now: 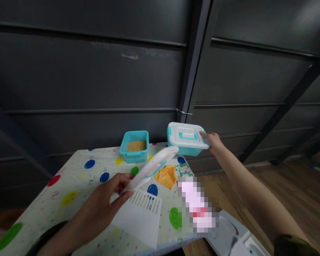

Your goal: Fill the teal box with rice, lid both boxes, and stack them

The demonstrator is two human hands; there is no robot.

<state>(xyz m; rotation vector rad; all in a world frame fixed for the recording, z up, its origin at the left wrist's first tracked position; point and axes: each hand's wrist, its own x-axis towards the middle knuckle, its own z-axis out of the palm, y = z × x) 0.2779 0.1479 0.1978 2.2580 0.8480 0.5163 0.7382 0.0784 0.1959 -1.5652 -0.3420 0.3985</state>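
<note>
My left hand (pixel 106 199) pinches a white plastic lid (pixel 152 167), tilted up on edge, with turquoise on its face. It is above a white slotted flat piece (pixel 138 220) on the table. At the back right, my right hand (pixel 213 140) grips the right end of a turquoise storage box (pixel 185 150) with a white lid and turquoise handle; its thumb lies on top, and the other fingers are mostly hidden. Whether that box touches the table I cannot tell. Left of it stands an uncovered turquoise box (pixel 134 157) with yellowish beans or grains (pixel 137 145) inside.
A yellow cloth (pixel 166 176) lies mid-table, beside a blurred-out pink item (pixel 196 204). Balloon-print cloth covers the table (pixel 82 192). A dark panelled wall (pixel 96 78) rises behind. A grey-white object (pixel 237 231) is low at right, beside the wooden floor (pixel 277 185).
</note>
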